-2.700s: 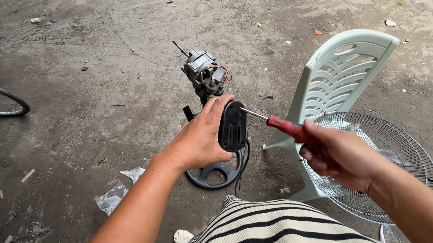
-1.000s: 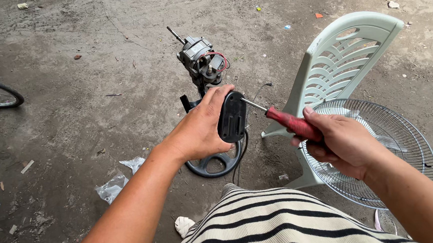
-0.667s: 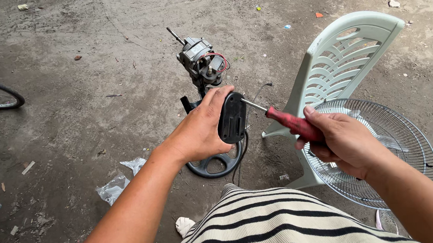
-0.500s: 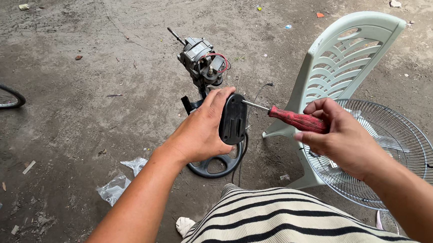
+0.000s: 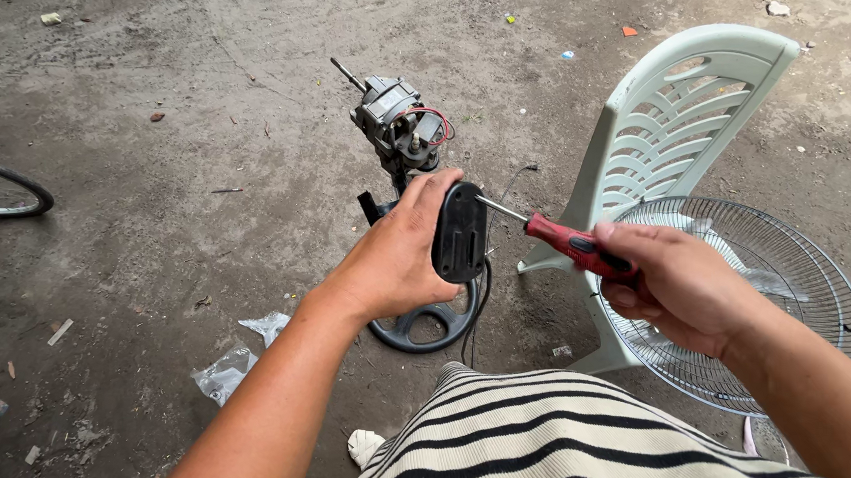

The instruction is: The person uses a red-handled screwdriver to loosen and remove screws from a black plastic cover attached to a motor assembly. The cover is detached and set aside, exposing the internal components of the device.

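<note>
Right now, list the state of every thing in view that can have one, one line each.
Left hand: gripping the black control housing.
Right hand: closed around the red-handled screwdriver, tip at the housing.
Fan motor: bare, uncovered, wires showing, shaft sticking up.
Fan base: standing on the ground.
Fan guard: detached, leaning against the chair.
Plastic chair: tipped over on the ground.

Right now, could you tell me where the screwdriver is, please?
In the head view, right of centre: the right hand grips the screwdriver, its tip against the black housing held by the left hand.
</note>
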